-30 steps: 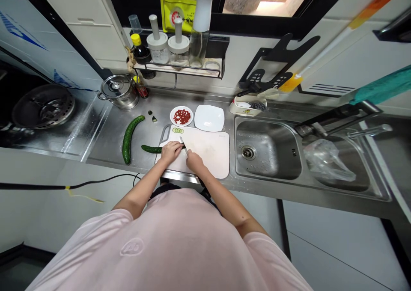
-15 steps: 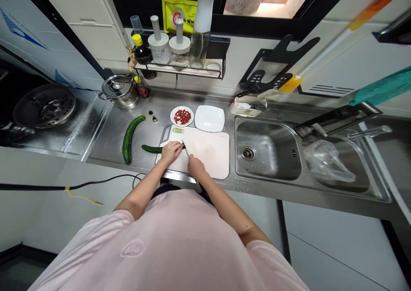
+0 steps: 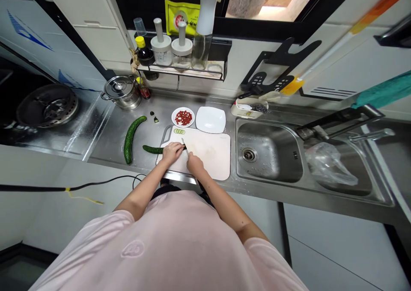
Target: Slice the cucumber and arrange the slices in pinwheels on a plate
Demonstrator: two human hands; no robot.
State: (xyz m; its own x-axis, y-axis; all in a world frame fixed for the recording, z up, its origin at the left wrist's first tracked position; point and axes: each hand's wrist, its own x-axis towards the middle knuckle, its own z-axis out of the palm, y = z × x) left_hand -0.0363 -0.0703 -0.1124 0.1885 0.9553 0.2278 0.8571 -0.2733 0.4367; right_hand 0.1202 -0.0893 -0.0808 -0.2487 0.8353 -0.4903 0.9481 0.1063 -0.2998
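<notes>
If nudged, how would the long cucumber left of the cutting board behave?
The cucumber is probably stiff, holding a firm curve. That bend likely makes it rock on the steel counter rather than roll straight. Its bumpy skin should aid grip.

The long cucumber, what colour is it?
The cucumber is dark green and a bit speckled; it shows best in the head view.

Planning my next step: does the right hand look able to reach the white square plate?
Probably yes: from the right hand, only bare cutting board lies before the white square plate, though that hand grips a knife.
</notes>
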